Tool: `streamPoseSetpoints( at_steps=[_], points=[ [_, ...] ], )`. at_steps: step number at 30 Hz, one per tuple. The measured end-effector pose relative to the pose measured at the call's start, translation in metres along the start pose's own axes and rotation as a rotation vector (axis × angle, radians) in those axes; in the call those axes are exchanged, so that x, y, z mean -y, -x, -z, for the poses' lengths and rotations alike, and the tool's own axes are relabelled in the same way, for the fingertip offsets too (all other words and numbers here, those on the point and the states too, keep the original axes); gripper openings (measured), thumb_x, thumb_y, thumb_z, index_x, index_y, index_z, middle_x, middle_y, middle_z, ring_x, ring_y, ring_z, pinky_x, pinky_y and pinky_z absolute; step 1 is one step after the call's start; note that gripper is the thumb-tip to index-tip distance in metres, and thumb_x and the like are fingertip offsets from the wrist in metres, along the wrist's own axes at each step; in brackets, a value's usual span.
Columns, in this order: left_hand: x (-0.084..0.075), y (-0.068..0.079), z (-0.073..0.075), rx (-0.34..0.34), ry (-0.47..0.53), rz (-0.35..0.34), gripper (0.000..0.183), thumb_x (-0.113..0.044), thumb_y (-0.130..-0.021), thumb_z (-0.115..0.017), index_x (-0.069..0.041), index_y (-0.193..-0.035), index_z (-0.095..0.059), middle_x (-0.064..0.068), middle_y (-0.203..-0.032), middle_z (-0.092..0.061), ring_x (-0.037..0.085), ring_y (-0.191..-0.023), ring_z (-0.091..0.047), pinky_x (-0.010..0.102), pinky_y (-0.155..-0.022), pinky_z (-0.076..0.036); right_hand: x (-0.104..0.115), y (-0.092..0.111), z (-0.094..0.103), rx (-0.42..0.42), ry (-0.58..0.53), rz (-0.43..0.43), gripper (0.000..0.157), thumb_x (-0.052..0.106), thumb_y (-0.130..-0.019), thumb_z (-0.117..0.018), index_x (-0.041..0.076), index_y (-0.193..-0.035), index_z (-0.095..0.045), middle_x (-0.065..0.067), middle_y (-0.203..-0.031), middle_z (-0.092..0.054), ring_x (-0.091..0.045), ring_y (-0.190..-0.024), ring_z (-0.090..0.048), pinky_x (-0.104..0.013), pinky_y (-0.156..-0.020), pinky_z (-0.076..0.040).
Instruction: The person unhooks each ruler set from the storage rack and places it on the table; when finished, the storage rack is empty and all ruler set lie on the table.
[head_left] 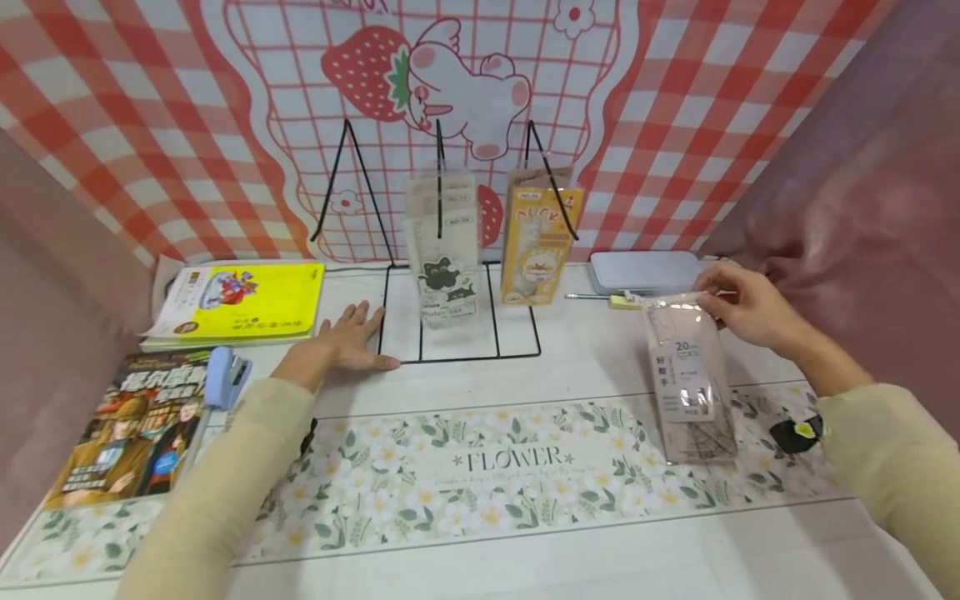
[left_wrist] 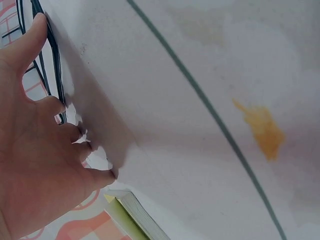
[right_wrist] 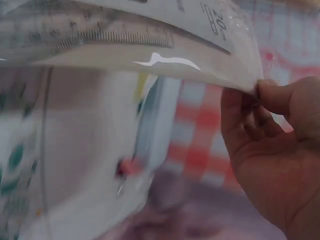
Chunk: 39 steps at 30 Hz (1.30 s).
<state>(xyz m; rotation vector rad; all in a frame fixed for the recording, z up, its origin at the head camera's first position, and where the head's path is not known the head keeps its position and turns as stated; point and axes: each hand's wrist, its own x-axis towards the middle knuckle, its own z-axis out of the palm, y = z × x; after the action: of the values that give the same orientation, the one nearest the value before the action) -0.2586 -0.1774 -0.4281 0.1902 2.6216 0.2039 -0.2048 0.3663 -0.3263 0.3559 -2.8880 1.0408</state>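
Observation:
My right hand [head_left: 746, 310] pinches the top corner of a clear plastic ruler set packet [head_left: 686, 367], raised at the right of the table. Through its film in the right wrist view, rulers [right_wrist: 130, 38] and a "20 cm" label are visible. On the left, my left hand [head_left: 341, 340] rests with fingers spread at the side of a black wire display rack [head_left: 459, 360]. In the left wrist view the thumb touches the rack's wire [left_wrist: 55, 60]. From the rack's middle hook hang ruler packets with black cats [head_left: 442, 275]; its right hook carries yellow duck packets [head_left: 536, 242].
Yellow-covered books [head_left: 262, 304] lie at the back left, with a magazine [head_left: 131, 425] and a blue stapler [head_left: 225, 377] nearer. A pale pencil case [head_left: 647, 271] and a pencil [head_left: 588, 297] lie at the back right. A checked cloth [head_left: 667, 125] hangs behind.

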Motion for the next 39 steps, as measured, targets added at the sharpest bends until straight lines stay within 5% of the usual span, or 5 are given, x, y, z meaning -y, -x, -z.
streamPoseSetpoints(
  at_steps=[7,15,22,29,39],
  points=[
    [0.000,0.001,0.002,-0.007,0.004,-0.010,0.107,-0.066,-0.083,-0.057,-0.013,-0.157,0.000,0.021,-0.163,0.012,0.043,-0.151,0.009,0.067,-0.120,0.001,-0.068,0.007,0.017,0.125,0.087,-0.106,0.018,0.004,-0.097,-0.051,-0.007,-0.110,-0.054,-0.002,-0.078,-0.060,-0.001,-0.060,-0.055,-0.026,-0.052,-0.054],
    [0.003,-0.001,-0.004,0.019,0.002,0.007,0.108,-0.067,-0.083,-0.057,-0.014,-0.157,0.001,0.021,-0.163,0.012,0.044,-0.151,0.009,0.067,-0.120,0.002,-0.123,0.012,0.012,0.182,0.133,-0.192,0.026,0.000,-0.093,-0.051,-0.013,-0.115,-0.051,-0.023,-0.086,-0.062,0.004,-0.064,-0.051,-0.022,-0.055,-0.051],
    [0.002,-0.001,-0.003,-0.002,0.007,0.008,0.108,-0.069,-0.082,-0.057,-0.015,-0.157,0.001,0.019,-0.163,0.013,0.042,-0.151,0.010,0.067,-0.120,0.003,-0.134,0.012,0.013,0.161,0.252,-0.199,0.027,0.001,-0.086,-0.057,-0.010,-0.111,-0.058,-0.030,-0.090,-0.063,0.001,-0.067,-0.050,-0.020,-0.055,-0.046],
    [0.004,0.003,-0.001,-0.017,-0.001,0.003,0.107,-0.067,-0.083,-0.056,-0.014,-0.157,0.000,0.020,-0.163,0.012,0.043,-0.151,0.009,0.067,-0.120,0.002,-0.138,0.013,0.010,0.205,0.281,-0.268,0.027,0.002,-0.086,-0.055,-0.009,-0.111,-0.057,-0.014,-0.075,-0.061,-0.010,-0.061,-0.052,-0.023,-0.055,-0.041],
    [0.002,0.004,0.001,-0.021,-0.007,-0.018,0.104,-0.066,-0.085,-0.055,-0.014,-0.157,-0.001,0.019,-0.164,0.010,0.041,-0.152,0.008,0.067,-0.120,0.001,-0.152,0.020,0.005,0.076,0.331,-0.197,0.026,-0.001,-0.082,-0.058,-0.013,-0.106,-0.060,-0.022,-0.081,-0.060,-0.011,-0.067,-0.052,-0.021,-0.056,-0.040]
  ],
)
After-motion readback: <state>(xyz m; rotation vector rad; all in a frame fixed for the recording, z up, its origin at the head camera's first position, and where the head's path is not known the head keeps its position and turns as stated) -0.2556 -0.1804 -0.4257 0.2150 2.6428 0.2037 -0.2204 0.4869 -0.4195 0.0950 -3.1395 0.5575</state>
